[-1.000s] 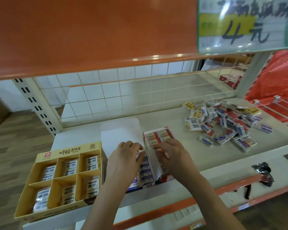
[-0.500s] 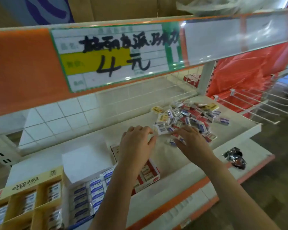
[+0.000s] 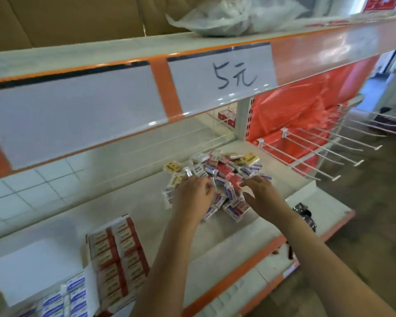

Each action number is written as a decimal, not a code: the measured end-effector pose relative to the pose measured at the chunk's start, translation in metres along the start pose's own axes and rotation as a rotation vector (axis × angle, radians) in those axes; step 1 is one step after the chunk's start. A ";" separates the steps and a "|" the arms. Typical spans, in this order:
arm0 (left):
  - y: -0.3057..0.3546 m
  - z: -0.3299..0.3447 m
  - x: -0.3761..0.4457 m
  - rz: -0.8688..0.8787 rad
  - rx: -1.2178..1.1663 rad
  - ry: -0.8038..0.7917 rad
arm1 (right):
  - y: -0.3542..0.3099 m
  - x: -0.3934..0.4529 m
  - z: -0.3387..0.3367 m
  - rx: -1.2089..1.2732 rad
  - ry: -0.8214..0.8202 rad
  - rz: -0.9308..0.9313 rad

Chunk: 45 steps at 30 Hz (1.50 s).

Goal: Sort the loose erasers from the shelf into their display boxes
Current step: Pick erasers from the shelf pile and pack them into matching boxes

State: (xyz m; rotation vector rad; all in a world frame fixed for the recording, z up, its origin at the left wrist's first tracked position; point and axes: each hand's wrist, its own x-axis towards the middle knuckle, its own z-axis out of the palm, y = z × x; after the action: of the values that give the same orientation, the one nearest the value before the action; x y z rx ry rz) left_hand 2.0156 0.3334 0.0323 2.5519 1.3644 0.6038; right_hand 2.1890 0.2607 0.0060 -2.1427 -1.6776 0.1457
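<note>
On the shelf (image 3: 215, 227), right of centre: pile of loose erasers (image 3: 217, 177). Left hand (image 3: 192, 197) over the pile's near-left edge, fingers curled into it; whether its grip pinches an eraser, cannot tell. Right hand (image 3: 261, 195) at the near-right edge, fingers spread, touching erasers. Red display box (image 3: 117, 255) and blue display box (image 3: 64, 298) lie well apart, lower left.

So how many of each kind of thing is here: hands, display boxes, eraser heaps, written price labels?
Hands: 2, left hand and right hand
Display boxes plainly in view: 2, red box and blue box
Eraser heaps: 1, pile of loose erasers, too jumbled to count singly
Written labels: 1, handwritten price label
Total: 6
</note>
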 end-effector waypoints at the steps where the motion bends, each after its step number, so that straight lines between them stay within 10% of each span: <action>1: 0.004 0.006 0.004 -0.007 0.005 -0.005 | 0.005 0.005 -0.001 -0.004 -0.012 -0.005; 45: 0.040 0.095 0.090 -0.291 0.267 -0.068 | 0.065 0.089 0.018 -0.198 -0.169 -0.378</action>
State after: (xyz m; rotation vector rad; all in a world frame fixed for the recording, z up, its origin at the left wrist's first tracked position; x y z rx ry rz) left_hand 2.1313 0.3882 -0.0158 2.4637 1.8540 0.2971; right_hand 2.2656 0.3380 -0.0201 -1.9442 -2.2458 0.0529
